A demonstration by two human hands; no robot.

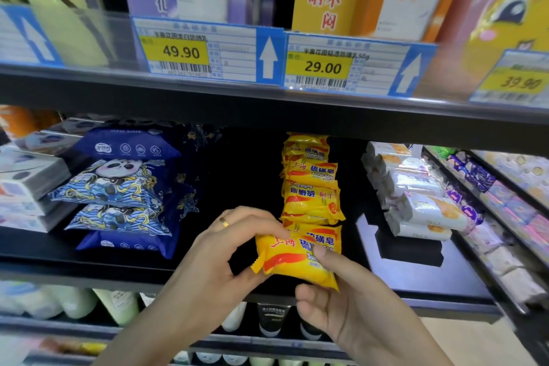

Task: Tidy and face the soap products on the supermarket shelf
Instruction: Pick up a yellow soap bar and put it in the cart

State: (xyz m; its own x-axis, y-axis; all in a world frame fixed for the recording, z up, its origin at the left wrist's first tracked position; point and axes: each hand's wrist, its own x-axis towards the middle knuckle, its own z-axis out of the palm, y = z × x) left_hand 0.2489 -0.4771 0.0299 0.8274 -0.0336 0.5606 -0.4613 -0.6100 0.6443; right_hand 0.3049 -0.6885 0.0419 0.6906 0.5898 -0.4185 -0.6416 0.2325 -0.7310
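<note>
left hand (225, 249) + right hand (335, 291) — grip yellow soap pack (294, 258) — shelf (118, 264) front

blue panda-print packs (118, 187), stacked, left of the grip | white wrapped packs (421, 205), row to its right | price tags 49.90 (181, 52) and 29.00 (323, 68), above | pale bottles (118, 306), possibly lotion, blurred, below left
</note>
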